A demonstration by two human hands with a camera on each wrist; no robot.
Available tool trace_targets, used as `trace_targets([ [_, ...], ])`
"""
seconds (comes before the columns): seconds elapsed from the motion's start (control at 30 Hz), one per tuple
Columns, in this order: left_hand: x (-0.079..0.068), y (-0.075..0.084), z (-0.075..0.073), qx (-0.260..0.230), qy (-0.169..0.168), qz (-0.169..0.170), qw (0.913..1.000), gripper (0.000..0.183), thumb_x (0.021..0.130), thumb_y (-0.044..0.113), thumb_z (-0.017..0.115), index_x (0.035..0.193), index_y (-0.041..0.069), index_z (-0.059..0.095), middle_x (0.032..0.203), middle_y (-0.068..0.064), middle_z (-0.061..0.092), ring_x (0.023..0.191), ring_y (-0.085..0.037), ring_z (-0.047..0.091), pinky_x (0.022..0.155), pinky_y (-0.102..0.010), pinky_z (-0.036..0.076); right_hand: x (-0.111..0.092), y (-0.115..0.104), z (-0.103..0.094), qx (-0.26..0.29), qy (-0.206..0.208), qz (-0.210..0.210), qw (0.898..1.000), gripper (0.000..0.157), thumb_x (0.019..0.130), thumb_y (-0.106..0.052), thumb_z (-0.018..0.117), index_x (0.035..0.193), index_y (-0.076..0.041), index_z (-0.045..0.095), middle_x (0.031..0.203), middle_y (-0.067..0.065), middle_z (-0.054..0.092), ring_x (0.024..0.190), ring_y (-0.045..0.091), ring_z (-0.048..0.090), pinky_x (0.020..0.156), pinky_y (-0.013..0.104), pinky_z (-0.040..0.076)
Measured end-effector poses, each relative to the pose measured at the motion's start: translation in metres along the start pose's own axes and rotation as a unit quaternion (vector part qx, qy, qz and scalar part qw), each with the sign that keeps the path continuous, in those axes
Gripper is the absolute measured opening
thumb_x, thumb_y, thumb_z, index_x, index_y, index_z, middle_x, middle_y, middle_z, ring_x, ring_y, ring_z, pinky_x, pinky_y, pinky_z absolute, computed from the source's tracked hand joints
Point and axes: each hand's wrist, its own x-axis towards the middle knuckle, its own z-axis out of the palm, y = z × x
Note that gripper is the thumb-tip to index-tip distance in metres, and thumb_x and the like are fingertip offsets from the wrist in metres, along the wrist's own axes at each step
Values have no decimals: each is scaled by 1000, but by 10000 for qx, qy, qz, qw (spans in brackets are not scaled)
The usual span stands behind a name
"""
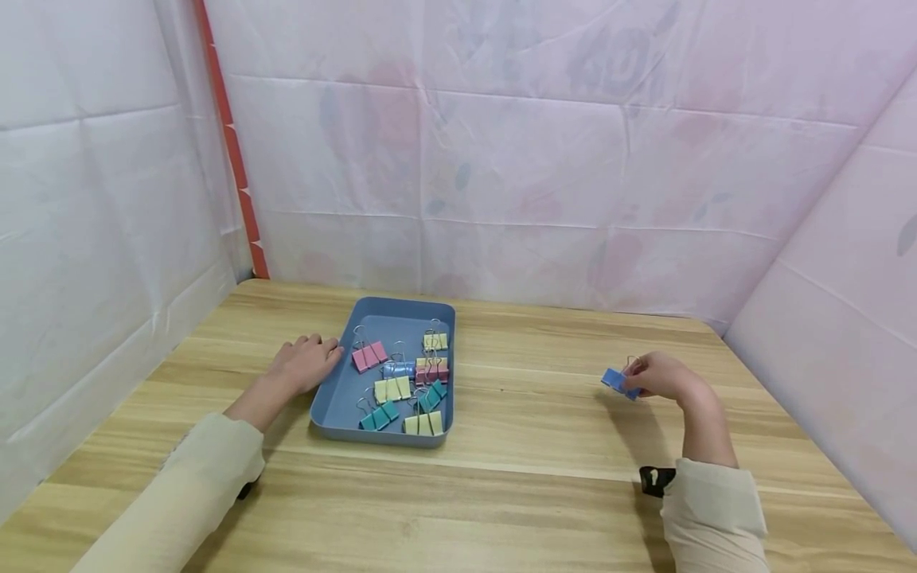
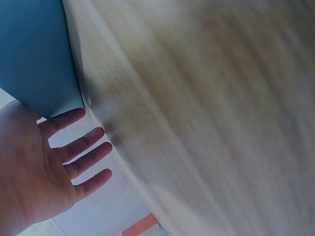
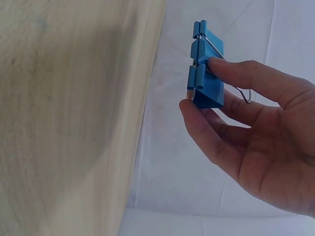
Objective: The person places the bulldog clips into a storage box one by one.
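A blue binder clip (image 1: 618, 380) is pinched between the thumb and fingers of my right hand (image 1: 662, 376), held over the right part of the table. Up close in the right wrist view, the binder clip (image 3: 209, 69) shows its wire handles, with the thumb on its side. My left hand (image 1: 306, 364) rests at the left wall of a blue-grey tray (image 1: 332, 380). In the left wrist view the fingers of that hand (image 2: 49, 167) are straight and spread beside the tray (image 2: 34, 54). Inside the tray lie several binder clips, among them a pink one (image 1: 369, 356) and a yellow one (image 1: 392, 389).
The wooden table (image 1: 516, 493) reaches back to a pale patterned cloth wall (image 1: 516, 175), with more cloth on both sides. A red strip (image 1: 232, 151) runs down the back left corner. Black bands show near both sleeves.
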Motion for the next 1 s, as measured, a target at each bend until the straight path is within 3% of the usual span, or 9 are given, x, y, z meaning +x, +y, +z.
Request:
trace_targets([
  [0.3, 3, -1, 3, 108, -25, 10, 9999, 55, 99, 35, 28, 137, -3, 39, 134, -31, 36, 122, -48, 31, 96, -61, 24, -3, -11, 1, -50, 250, -186, 9995, 26, 84, -6, 59, 96, 17, 56, 87, 16, 61, 78, 27, 62, 73, 42, 50],
  [0.57, 3, -2, 3, 67, -79, -31, 9999, 55, 99, 35, 28, 137, -4, 38, 135, -32, 34, 123, -49, 29, 96, -62, 22, -3, -31, 3, -517, 496, -311, 9969, 29, 83, -13, 60, 98, 12, 60, 93, 20, 62, 80, 27, 60, 70, 43, 48],
  [0.73, 3, -2, 4, 67, -128, -25, 9999, 55, 99, 35, 28, 137, -4, 38, 135, -32, 33, 123, -49, 29, 97, -62, 22, 4, -38, 13, -652, 582, -420, 9953, 29, 83, -15, 62, 99, 9, 62, 94, 19, 62, 82, 27, 59, 69, 41, 47],
  [1.0, 2, -1, 1, 80, -40, -34, 10000, 54, 99, 34, 28, 136, -4, 40, 133, -32, 36, 122, -48, 31, 96, -62, 23, 15, -47, 33, -370, 765, -716, 9938, 23, 82, -14, 64, 94, 5, 63, 91, 18, 63, 82, 27, 59, 68, 39, 48],
])
